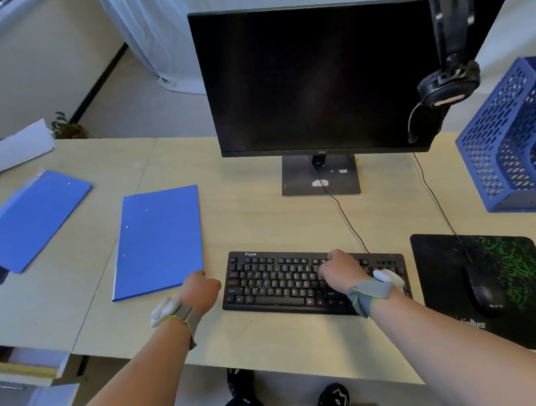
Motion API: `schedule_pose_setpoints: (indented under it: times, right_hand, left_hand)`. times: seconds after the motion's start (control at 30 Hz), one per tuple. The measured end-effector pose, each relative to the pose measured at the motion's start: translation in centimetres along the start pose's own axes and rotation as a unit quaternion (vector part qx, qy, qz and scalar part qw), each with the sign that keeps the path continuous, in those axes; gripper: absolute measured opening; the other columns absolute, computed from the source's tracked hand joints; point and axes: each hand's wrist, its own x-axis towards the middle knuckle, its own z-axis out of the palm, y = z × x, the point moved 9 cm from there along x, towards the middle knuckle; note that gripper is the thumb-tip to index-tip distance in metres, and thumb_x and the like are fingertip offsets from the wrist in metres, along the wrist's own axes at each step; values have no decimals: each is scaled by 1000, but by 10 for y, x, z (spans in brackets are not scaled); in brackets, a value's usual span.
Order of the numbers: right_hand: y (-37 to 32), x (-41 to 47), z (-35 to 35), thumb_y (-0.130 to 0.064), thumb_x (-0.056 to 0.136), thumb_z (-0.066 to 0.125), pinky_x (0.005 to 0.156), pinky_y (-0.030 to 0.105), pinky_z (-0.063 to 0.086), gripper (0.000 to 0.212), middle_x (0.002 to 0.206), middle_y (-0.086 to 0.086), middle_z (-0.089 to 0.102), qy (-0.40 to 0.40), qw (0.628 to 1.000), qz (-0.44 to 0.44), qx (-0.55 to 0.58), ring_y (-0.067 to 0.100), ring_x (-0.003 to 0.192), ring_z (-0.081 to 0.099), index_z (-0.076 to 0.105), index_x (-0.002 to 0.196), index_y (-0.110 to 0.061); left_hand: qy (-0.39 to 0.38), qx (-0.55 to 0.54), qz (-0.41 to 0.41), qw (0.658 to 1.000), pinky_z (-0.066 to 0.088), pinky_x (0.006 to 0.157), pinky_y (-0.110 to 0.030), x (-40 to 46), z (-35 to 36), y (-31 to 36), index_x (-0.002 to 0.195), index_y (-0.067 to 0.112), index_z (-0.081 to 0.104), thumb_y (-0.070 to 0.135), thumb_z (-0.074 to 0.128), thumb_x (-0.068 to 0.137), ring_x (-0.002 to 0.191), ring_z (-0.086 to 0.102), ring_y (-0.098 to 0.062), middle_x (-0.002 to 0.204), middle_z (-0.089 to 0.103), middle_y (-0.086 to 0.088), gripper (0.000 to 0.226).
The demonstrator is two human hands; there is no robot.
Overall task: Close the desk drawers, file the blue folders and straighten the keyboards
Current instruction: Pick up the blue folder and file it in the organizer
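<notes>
Pale wood-grain desk (255, 217), flat rectangular blue folder (159, 240) left of the black keyboard (289, 280), right hand (339, 269) curled over its far edge, left hand (199, 289) at its left end, that grip unclear.

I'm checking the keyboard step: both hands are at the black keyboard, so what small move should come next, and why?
Probably turn the black keyboard slightly, its right end away from the person. It lies askew to the desk's front edge, right end nearer. The left hand is at its left end; the right hand rests on its keys.
</notes>
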Motion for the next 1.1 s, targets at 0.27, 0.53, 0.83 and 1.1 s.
schedule_pose_setpoints:
  times: [0.27, 0.53, 0.83, 1.1]
  right_hand:
    - [-99, -1, 56, -8, 95, 47, 54, 36, 24, 28, 69, 6, 33, -36, 996, -55, -58, 21, 60, 31, 34, 71, -15]
    - [-190, 9, 114, -14, 92, 48, 84, 39, 50, 7, 99, 11, 55, -16, 997, -63, -40, 27, 86, 50, 50, 98, -11]
    - [-244, 29, 174, -13, 96, 43, 81, 37, 46, 7, 101, 11, 53, -23, 997, -61, -47, 26, 88, 48, 47, 101, -11]
    - [-242, 47, 216, -9, 93, 45, 70, 32, 39, 29, 96, 11, 52, -40, 999, -1, -26, 25, 83, 47, 57, 119, -1]
  left_hand:
    - [43, -6, -16, 999, 35, 74, -33, 36, -71, -47, 67, 24, 26, 9, 61, 90, 84, 40, -27, 79, 39, -1, 45]
    - [39, -30, -32, 998, 37, 65, -33, 78, -163, -80, 74, 15, 39, 9, 61, 84, 73, 46, -26, 82, 48, -10, 25]
    - [45, -16, -57, 997, 41, 71, -32, 116, -198, -117, 97, 4, 48, 9, 64, 86, 82, 53, -30, 94, 56, -14, 21]
    - [-2, -67, -80, 995, 39, 58, -31, 150, -187, -143, 81, 7, 45, 9, 66, 79, 66, 51, -27, 79, 52, -12, 21]
